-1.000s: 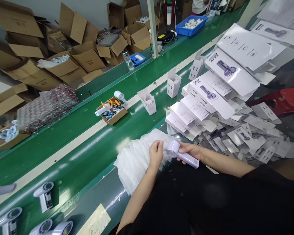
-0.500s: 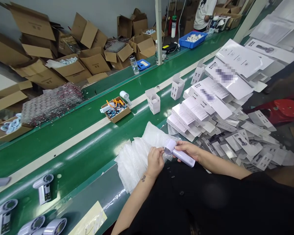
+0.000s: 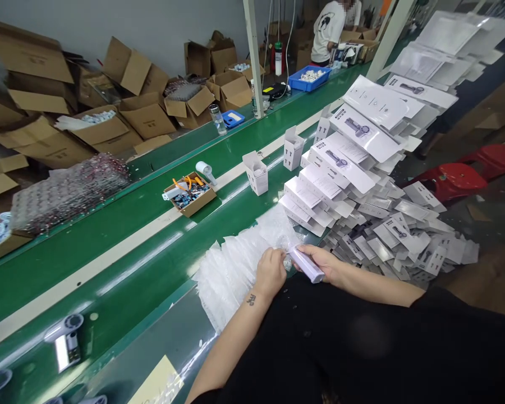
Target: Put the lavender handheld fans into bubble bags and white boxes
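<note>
My right hand (image 3: 322,262) grips the lavender handle of a small handheld fan (image 3: 307,265), its base pointing down toward my body. The fan's head end lies against clear plastic and barely shows; whether it is inside a bag, I cannot tell. At that end my left hand (image 3: 271,272) is closed in a pinch, apparently on the edge of a bubble wrap bag (image 3: 287,242). Beneath and beside my left hand, a fanned-out stack of white bubble wrap bags (image 3: 225,280) lies along the bench edge.
Flattened printed cartons (image 3: 340,168) are piled at right. Small upright boxes (image 3: 256,175) and a carton of parts (image 3: 191,196) stand on the green conveyor (image 3: 151,247). More fans (image 3: 67,339) lie at lower left. A co-worker (image 3: 329,31) stands far back; red stools (image 3: 457,182) are at right.
The fan's head, plainly visible before, is now mostly hidden at the plastic by my left hand. The fan has shifted slightly left, and the camera view has turned right.
</note>
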A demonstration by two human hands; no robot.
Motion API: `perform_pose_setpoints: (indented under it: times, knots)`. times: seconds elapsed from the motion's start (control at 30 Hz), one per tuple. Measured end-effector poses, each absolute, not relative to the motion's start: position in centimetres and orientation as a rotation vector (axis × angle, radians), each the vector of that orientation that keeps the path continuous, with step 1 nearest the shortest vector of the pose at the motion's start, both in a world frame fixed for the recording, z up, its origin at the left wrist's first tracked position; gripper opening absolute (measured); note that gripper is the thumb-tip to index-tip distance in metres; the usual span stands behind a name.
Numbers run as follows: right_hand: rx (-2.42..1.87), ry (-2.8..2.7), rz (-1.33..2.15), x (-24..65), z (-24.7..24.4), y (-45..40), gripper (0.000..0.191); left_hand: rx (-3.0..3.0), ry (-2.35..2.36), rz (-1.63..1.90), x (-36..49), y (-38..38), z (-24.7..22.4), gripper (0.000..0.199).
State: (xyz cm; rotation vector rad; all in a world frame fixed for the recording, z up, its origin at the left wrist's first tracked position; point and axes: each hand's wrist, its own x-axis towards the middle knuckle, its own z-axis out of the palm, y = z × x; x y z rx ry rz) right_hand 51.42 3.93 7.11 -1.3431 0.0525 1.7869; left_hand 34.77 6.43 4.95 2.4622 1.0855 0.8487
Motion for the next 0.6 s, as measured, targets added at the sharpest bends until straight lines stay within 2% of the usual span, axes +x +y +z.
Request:
perform_pose_setpoints:
  times: [0.13, 0.2, 0.37, 0.5, 0.53, 0.6]
  knots:
    - [-1.537, -0.126, 1.571, 51.3, 5.9, 2.4, 0.019, 2.245, 0.910, 0.656, 35.8, 5.5, 6.5, 0.020]
    - [-1.624, -0.350, 1.549, 51.9, 6.3, 1.6, 0.023, 2.027, 0.926, 0.670, 36.2, 5.7, 7.6, 0.017]
    - [-1.613, -1.026, 1.411, 55.0, 11.8, 0.7, 0.023, 1.370, 1.026, 0.698, 35.5, 7.1, 10.4, 0.021]
    - [-1.417, -0.879, 1.562, 55.5, 16.2, 1.5, 0.024, 1.301, 0.909, 0.741, 33.5, 7.1, 13.0, 0.029]
    - [-1.352, -0.788, 1.600, 55.0, 16.5, 1.7, 0.026, 1.363, 0.859, 0.785, 33.1, 7.1, 13.4, 0.034]
    - [-1.235, -0.645, 1.593, 53.6, 16.4, 2.2, 0.029, 1.540, 0.780, 0.844, 33.0, 7.1, 13.5, 0.070]
